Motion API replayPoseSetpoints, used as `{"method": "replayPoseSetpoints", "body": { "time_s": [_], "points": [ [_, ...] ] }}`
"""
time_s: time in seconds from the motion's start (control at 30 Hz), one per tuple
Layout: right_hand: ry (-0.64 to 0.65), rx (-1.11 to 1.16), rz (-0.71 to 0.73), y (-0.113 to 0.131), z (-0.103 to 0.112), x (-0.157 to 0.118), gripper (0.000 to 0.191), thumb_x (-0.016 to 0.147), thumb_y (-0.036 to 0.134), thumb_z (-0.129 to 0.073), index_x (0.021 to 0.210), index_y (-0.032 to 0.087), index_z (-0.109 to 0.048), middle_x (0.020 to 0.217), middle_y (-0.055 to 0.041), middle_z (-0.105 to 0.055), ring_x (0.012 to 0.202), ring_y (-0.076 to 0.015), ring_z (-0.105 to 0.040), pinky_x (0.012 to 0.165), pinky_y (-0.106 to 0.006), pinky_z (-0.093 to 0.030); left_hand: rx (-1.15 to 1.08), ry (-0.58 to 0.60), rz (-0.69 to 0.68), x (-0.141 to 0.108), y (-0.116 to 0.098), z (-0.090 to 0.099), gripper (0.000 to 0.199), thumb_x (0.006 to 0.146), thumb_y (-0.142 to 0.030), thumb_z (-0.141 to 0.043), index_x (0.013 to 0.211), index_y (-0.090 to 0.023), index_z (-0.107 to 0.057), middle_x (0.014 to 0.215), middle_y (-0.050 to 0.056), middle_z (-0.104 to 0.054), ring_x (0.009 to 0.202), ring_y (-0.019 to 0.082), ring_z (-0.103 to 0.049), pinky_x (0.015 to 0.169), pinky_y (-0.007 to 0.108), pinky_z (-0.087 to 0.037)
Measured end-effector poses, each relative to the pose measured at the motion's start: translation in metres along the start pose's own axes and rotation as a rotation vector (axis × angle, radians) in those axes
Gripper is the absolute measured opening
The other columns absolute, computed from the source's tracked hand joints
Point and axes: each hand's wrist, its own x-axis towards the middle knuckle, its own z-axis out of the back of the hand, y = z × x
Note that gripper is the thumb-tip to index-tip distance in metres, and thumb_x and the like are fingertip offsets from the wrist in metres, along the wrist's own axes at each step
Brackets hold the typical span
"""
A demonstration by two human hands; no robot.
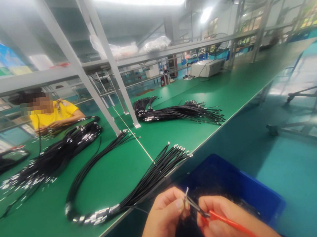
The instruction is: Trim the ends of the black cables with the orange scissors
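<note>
My left hand [168, 215] is pinched round the end of a thin dark cable, whose pale tip sticks up between thumb and forefinger. In my right hand [222, 217] is a red-handled cutting tool [228, 222], its metal jaws reaching to the cable tip beside my left fingers. Both hands are over a blue bin [250, 188], just off the table's front edge. A curved bundle of black cables [100, 215] with white labels lies on the green table [118, 168], left of my hands.
More black cable bundles [180, 112] lie farther back and at the left [54, 155]. Metal shelf posts [119, 73] rise from the table. A person in a yellow shirt [54, 112] sits across it. A wheeled metal frame [308, 118] stands right.
</note>
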Motion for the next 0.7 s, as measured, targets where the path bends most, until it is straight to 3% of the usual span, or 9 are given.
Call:
{"method": "replayPoseSetpoints", "body": {
  "time_s": [0.23,0.33,0.47,0.6,0.7],
  "points": [
    [-0.066,-0.105,-0.028,-0.002,-0.002,0.002,0.054,0.051,0.056,-0.079,0.075,0.021,-0.047,0.046,0.0109,-0.047,0.035,-0.0041,-0.037,0.034,-0.016,-0.023,0.031,-0.010,0.007,0.001,0.001,0.001,0.019,0.072,-0.028,-0.070,0.063,-0.014,-0.061,0.060,0.000,-0.051,0.059,0.011,-0.041,0.059,0.022,-0.034],
    [-0.160,-0.218,0.036,-0.004,0.000,-0.003,0.051,0.049,0.051,-0.082,0.069,0.019,-0.048,0.052,0.0092,-0.048,0.043,-0.0025,-0.034,0.041,-0.016,-0.022,0.027,-0.015,0.012,0.002,0.002,0.002,0.021,0.071,-0.030,-0.071,0.062,-0.014,-0.060,0.059,-0.001,-0.050,0.057,0.011,-0.040,0.058,0.022,-0.034],
    [-0.234,-0.153,0.078,-0.003,0.010,-0.015,0.057,0.047,0.061,-0.080,0.074,0.021,-0.049,0.052,0.0068,-0.052,0.043,-0.0049,-0.038,0.040,-0.018,-0.023,0.085,-0.038,-0.037,0.005,0.007,-0.001,0.021,0.070,-0.031,-0.072,0.064,-0.015,-0.061,0.059,-0.001,-0.053,0.057,0.011,-0.041,0.057,0.022,-0.033],
    [-0.396,-0.062,0.178,0.001,0.018,-0.017,0.054,0.050,0.060,-0.078,0.077,0.021,-0.053,0.051,0.0052,-0.051,0.040,-0.0066,-0.035,0.037,-0.020,-0.024,0.314,-0.096,-0.136,0.006,0.014,-0.007,0.019,0.072,-0.032,-0.068,0.065,-0.016,-0.061,0.062,0.000,-0.056,0.058,0.012,-0.044,0.056,0.022,-0.034],
    [-0.536,-0.019,0.238,0.005,0.010,-0.015,0.042,0.060,0.053,-0.076,0.081,0.023,-0.056,0.057,0.0046,-0.050,0.045,-0.0093,-0.039,0.041,-0.022,-0.034,0.625,-0.198,-0.281,0.003,0.018,-0.012,0.011,0.075,-0.023,-0.063,0.066,-0.017,-0.063,0.066,0.001,-0.059,0.065,0.016,-0.050,0.062,0.024,-0.038]
  ]
}}
